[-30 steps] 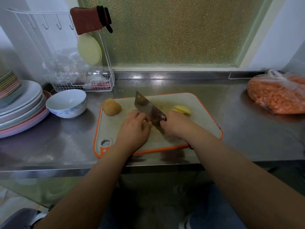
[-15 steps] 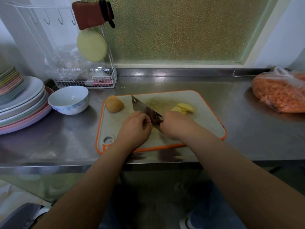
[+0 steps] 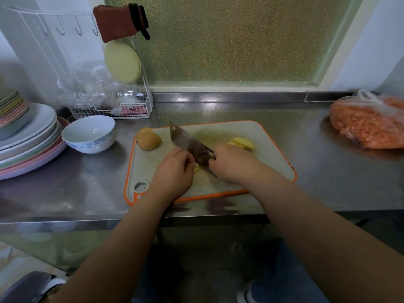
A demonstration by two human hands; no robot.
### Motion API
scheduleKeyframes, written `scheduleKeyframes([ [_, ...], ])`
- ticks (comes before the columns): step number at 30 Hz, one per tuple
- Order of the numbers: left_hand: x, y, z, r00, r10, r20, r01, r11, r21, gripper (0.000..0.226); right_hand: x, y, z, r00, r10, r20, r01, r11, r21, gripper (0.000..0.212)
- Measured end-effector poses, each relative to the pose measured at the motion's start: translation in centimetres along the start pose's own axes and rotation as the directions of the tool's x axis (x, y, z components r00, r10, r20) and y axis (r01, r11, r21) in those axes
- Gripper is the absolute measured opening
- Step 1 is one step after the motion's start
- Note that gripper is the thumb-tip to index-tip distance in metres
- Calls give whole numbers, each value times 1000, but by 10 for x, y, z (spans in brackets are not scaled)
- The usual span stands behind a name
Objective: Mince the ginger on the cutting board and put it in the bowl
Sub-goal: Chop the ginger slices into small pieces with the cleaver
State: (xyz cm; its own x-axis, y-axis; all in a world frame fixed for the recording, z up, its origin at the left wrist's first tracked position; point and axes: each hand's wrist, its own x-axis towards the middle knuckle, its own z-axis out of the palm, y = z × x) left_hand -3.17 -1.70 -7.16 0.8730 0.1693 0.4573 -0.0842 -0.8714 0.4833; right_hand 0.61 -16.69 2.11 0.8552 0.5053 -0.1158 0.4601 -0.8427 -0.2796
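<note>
While my right hand point(image 3: 231, 164) grips the cleaver point(image 3: 190, 145) by its handle, blade angled across the cutting board point(image 3: 271, 154), my left hand point(image 3: 175, 169) curls over the ginger slices point(image 3: 197, 167) beside the edge, probably to steady them. Further slices point(image 3: 241, 142) lie behind the right hand; an uncut ginger piece point(image 3: 148, 138) lies far-left, nearest the bowl point(image 3: 89, 134).

A single head-worn wide-angle camera looks forward and steeply down from above the table's point(image 3: 284, 193) near edge. It faces the frosted window point(image 3: 229, 40) along the far edge. It sits close, with both forearms filling the lower frame.
</note>
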Motion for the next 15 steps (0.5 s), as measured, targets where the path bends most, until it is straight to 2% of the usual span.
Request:
scheduleKeyframes([
  [8,1,0,0,999,4,41,-6,999,47,8,10,-9,16,999,13,40,-11,999,-49,26],
  [13,-2,0,-4,1000,19,16,-20,1000,14,4,18,-1,16,999,40,0,-40,994,101,30],
  [15,-6,-5,-5,999,32,7,-32,997,63,12,14,5,14,998,31,-51,-24,991,133,29],
])
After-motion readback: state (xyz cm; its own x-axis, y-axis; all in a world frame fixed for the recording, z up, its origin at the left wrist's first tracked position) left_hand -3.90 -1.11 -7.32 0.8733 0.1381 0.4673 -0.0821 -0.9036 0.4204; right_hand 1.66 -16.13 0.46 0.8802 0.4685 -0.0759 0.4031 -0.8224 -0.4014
